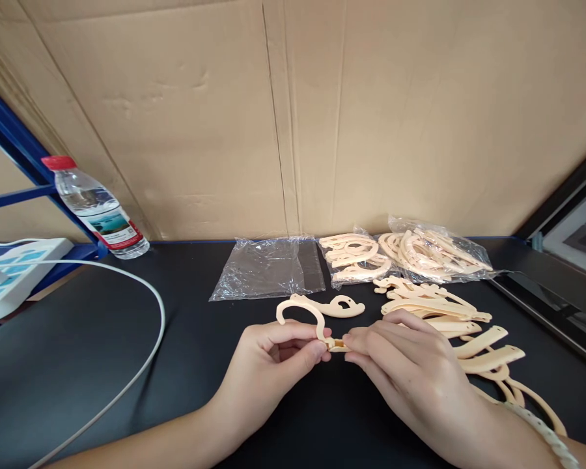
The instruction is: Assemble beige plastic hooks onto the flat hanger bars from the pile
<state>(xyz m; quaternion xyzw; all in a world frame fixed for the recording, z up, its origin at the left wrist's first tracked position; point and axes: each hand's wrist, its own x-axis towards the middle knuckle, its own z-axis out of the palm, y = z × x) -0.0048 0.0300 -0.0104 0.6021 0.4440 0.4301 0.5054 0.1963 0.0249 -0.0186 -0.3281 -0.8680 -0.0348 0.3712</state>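
My left hand (264, 371) pinches the base of a cream plastic hanger hook (318, 317) between thumb and fingers. The curved end of the hook rises above the fingertips and bends left. My right hand (415, 371), closed, grips a short cream piece that meets the hook's base; most of this piece is hidden by the fingers. I cannot tell whether the two parts are joined. Just behind the hook lies a loose hanger arm (342, 307) with a round hole. More loose hanger parts (488, 358) lie spread out beside and beyond my right hand, partly covered by it.
Bagged hanger parts (356, 257) and a fuller bag (434, 251) rest against the cardboard wall (200, 117). A flat clear bag (268, 268) lies left of them. Further left are a water bottle (100, 212), a power strip (29, 277) and a white cable (161, 309).
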